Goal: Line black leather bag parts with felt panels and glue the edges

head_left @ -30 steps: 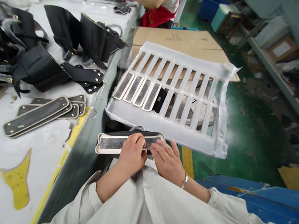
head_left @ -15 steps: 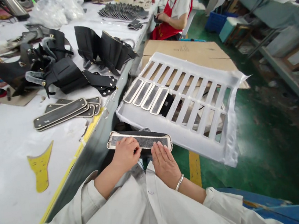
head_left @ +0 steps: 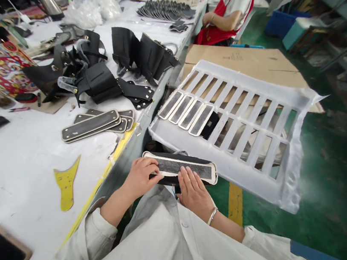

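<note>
In front of my body is a black bag-like piece, its long grey base panel point(head_left: 194, 168) facing up inside a cream rim. At the left part of the panel my left hand point(head_left: 141, 176) has its fingers bent over the rim and its thumb at the near edge. My right hand point(head_left: 195, 189) lies flat on the right half, fingers stretched out side by side. Right of the hands, several similar cream-edged panels point(head_left: 191, 115) lie in a row on a white slotted tray point(head_left: 174, 132). The underside of the held piece is hidden.
On the white table point(head_left: 32, 184) at left are stacked black strips point(head_left: 90, 125), black bag bodies point(head_left: 98, 80), a yellow template point(head_left: 68, 183) and a phone point(head_left: 6, 257). Cardboard point(head_left: 248, 61) lies behind the tray. A person in a red apron point(head_left: 219, 18) sits beyond.
My left hand has slid left along the panel, from near its middle to its left part. The right hand stays flat on it. The whole view has shifted, showing more of the table.
</note>
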Tool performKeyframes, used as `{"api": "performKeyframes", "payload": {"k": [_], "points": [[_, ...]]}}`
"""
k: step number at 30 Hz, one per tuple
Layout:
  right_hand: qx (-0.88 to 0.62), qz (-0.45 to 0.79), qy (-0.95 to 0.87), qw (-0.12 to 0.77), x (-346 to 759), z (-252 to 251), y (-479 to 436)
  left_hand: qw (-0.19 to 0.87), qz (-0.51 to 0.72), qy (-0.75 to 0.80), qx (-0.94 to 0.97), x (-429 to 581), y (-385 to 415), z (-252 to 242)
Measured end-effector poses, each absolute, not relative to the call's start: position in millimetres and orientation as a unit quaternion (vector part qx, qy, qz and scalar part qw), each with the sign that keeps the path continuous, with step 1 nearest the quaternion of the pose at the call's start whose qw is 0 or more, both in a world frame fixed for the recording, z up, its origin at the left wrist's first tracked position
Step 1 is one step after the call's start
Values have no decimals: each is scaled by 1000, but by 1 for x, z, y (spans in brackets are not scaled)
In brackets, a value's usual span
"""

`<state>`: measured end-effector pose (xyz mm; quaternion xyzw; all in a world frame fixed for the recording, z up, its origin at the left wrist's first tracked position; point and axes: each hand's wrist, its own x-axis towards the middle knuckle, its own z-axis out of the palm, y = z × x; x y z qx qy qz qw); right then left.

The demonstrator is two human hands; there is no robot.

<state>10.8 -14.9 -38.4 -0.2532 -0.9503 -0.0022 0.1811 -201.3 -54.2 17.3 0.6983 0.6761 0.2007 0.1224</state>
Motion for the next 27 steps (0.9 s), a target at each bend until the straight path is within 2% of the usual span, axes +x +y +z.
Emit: {"api": "performKeyframes", "payload": {"k": [11, 15, 17, 22, 27], "points": [[-245, -42, -957, 148, -20, -40, -12, 94, 191, 701, 681, -195, -51, 16], [-218, -38, -964, 149, -34, -42, -9, 108, 268, 717, 634, -210, -61, 11], [-199, -42, -967, 152, -40, -42, -8, 148, 328, 727, 585, -225, -69, 5], [-165, -42, -975, 143, -57, -39, -5, 355, 429, 686, 468, -249, -80, -11], [-157, -34, -976, 149, -71, -37, -6, 359, 468, 694, 413, -241, -76, -18]]}}
